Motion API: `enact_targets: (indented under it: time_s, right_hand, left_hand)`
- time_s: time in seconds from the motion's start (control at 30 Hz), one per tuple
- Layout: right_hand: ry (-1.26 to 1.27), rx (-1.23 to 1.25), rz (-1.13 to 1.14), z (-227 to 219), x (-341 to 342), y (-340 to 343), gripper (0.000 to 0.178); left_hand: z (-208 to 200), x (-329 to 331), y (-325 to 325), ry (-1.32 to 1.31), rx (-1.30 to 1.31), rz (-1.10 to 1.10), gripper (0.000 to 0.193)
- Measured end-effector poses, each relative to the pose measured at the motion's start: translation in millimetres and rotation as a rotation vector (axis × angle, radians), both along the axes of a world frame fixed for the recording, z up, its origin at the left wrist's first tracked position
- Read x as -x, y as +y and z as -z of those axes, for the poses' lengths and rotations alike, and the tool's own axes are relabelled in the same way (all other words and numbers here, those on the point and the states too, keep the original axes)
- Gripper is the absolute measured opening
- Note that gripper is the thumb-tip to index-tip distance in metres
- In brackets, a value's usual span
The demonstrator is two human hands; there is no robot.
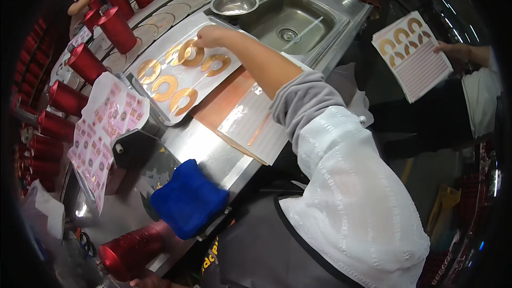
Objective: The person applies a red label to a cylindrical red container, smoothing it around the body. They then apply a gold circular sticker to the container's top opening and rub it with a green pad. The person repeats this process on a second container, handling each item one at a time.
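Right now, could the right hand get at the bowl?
Probably yes: the bowl sits close beyond the right hand, and nothing visible stands between them, though the fingers seem busy at a gold ring.

From over here, the cam's up on the person's head, left one of a side-by-side pair, tipped down past the white sleeve [354,197] at the counter [200,149]. It's super close to that sleeve, the sink [301,15] sits farther off, and the fisheye bends stuff near the rim.
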State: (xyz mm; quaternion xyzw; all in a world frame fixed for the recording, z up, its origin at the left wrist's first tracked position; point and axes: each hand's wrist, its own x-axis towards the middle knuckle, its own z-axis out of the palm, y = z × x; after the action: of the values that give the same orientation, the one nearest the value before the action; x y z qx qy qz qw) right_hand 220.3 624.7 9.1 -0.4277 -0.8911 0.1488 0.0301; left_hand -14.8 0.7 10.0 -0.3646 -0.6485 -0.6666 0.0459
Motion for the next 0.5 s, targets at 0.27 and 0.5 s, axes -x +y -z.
enact_targets:
  time_s: [0.27,0.5]
  right_hand:
    - [0.004,0.030,0.192,9.1,16.9,-80.9,0.037]
    - [0.224,-0.184,0.065,-9.3,18.0,-78.2,0.034]
  left_hand:
    - [-16.3,0.0,8.2,0.076,0.047,-0.103,0.077]
    - [-18.8,9.9,11.0,0.081,0.040,-0.084,0.070]
